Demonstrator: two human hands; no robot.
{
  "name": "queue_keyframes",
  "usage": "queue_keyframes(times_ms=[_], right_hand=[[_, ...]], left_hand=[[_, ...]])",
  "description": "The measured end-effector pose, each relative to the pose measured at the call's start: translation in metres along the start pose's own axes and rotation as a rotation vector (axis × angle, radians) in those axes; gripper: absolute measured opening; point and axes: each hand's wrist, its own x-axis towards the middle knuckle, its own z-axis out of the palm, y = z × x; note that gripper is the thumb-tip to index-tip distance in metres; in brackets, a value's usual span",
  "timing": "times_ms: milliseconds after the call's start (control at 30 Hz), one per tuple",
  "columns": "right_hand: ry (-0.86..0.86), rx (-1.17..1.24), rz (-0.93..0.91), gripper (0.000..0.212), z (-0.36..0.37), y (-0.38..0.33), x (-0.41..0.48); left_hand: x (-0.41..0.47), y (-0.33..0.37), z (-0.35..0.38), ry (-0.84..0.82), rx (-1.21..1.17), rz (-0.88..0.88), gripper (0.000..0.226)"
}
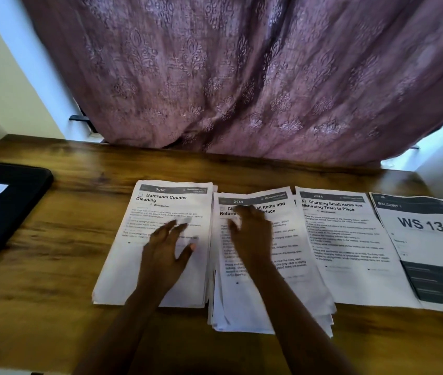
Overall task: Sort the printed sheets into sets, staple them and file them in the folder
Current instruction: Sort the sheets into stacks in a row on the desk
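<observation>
The left hand [165,249] lies open, fingers spread flat on the Bathroom Counter Cleaning pile [123,261] at lower centre-left, probably steadying it as a sorted set. Just right of it, the right hand [251,235] rests on the top sheet of the thicker, ragged middle stack [236,301]. Blur hides whether its fingertips pinch that sheet or only slide it. Further right lie a Charging Small Items pile [350,244] and a WS 13 cover sheet [426,239], their edges overlapping. What looks like a black folder [12,212] sits at the left edge on the wooden table [52,266]. A mauve curtain [242,77] hangs behind. No stapler shows.
</observation>
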Motion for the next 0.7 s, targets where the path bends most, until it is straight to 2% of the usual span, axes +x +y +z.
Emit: queue_keyframes(times_ms=[67,133,267,367,500,567,700], right_hand=[[0.015,0.031,0.180,0.031,-0.020,0.037,0.001],[0.044,0.047,0.321,0.032,-0.036,0.071,0.001],[0.005,0.037,0.540,0.051,-0.050,0.113,-0.005],[-0.096,0.056,0.557,0.040,-0.052,0.125,-0.011],[-0.099,0.143,0.557,0.023,-0.055,0.126,-0.015],[-0.101,0.194,0.560,0.022,-0.056,0.128,-0.015],[-0.133,0.261,0.590,0.036,-0.059,0.131,-0.013]], left_hand=[[0.002,0.021,0.007,0.010,-0.081,0.028,0.054],[0.003,0.040,0.016,-0.012,-0.132,0.031,0.050],[0.008,0.058,0.034,-0.065,-0.016,0.092,0.053],[0.008,0.060,0.044,-0.130,0.075,0.095,0.050],[0.006,0.052,0.051,-0.146,0.107,0.102,0.046],[0.005,0.049,0.053,-0.135,0.119,0.111,0.045],[0.003,0.048,0.055,-0.115,0.158,0.123,0.043]])
